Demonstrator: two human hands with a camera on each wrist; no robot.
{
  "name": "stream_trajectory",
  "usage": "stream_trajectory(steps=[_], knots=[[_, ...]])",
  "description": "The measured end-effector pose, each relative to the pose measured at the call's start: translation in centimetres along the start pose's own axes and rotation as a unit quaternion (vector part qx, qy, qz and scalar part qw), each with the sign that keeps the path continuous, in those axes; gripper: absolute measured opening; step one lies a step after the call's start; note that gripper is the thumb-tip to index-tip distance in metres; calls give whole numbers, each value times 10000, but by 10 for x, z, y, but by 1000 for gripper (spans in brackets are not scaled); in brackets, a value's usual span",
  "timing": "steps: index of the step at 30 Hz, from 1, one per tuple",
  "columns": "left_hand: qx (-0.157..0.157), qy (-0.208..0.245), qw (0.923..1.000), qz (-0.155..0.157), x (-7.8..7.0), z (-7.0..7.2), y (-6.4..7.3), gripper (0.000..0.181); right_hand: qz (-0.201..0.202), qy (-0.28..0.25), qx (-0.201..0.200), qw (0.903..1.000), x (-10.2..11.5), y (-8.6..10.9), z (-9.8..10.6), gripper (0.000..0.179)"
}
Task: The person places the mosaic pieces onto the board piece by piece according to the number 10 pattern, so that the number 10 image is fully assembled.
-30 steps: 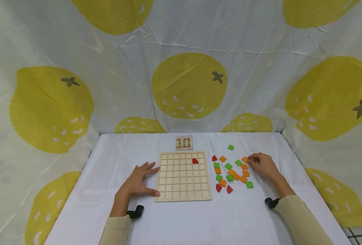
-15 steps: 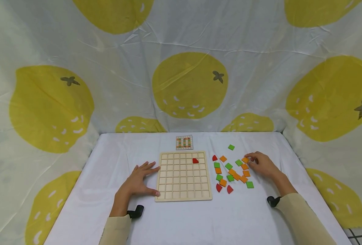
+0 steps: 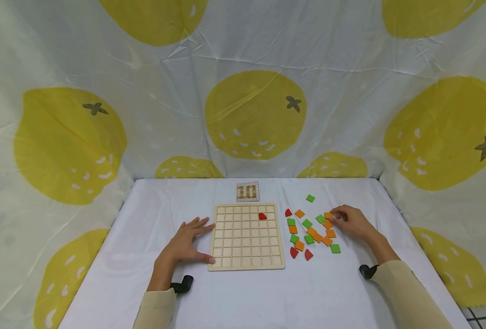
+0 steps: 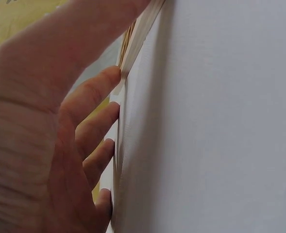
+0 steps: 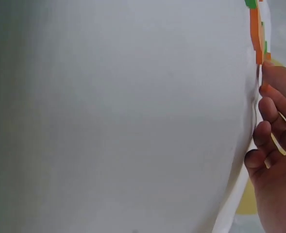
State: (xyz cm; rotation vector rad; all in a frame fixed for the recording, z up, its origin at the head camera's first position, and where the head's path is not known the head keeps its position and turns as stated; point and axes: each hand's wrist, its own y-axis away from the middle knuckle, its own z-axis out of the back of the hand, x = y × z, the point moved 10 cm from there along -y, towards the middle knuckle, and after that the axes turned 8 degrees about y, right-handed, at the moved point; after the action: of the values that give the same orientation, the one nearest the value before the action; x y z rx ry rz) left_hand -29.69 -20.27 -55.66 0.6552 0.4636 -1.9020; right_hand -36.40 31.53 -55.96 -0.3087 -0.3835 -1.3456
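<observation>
A square wooden grid board [image 3: 245,237] lies on the table, with one red quarter-circle tile [image 3: 262,216] in a cell of its upper right part. My left hand [image 3: 187,242] spreads its fingers along the board's left edge. Its thumb touches the lower left corner and its index finger the side. At the far right of the loose pieces, my right hand [image 3: 351,220] pinches an orange square tile [image 3: 328,215] between thumb and index finger. In the right wrist view, a bit of that orange tile [image 5: 264,88] shows at the fingertips, with the other fingers curled.
Several loose tiles lie right of the board: green squares such as this green tile [image 3: 335,248], orange squares [image 3: 311,231] and red quarter-circles [image 3: 294,252]. A small pattern card [image 3: 247,192] lies behind the board. A lemon-print cloth [image 3: 255,114] hangs behind the table.
My right hand has shifted very slightly, and the orange tile at its fingertips sits a little nearer and further left than half a second ago. The left hand and board have stayed put.
</observation>
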Motion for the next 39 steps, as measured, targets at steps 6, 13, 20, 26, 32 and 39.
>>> stream_trajectory(steps=[6,13,20,26,32,39], knots=[[11,-87,10000,-5,-1,0,0,110,-28,-178,-155,9997,5,0,5,33],[111,-59,9999,52,-2,-2,1,113,68,-410,-142,9990,19,-3,8,34],[154,-117,9998,56,-5,-1,2,113,245,-619,-198,9976,47,-13,5,32],[133,-90,9998,81,-4,-3,2,113,400,-682,-244,9966,75,-25,-3,32],[86,-11,9999,66,-6,-3,1,111,648,-807,-331,9941,106,-37,-12,31],[132,-61,9998,142,-1,-3,2,113,725,-1023,-298,9917,143,-44,-27,30]])
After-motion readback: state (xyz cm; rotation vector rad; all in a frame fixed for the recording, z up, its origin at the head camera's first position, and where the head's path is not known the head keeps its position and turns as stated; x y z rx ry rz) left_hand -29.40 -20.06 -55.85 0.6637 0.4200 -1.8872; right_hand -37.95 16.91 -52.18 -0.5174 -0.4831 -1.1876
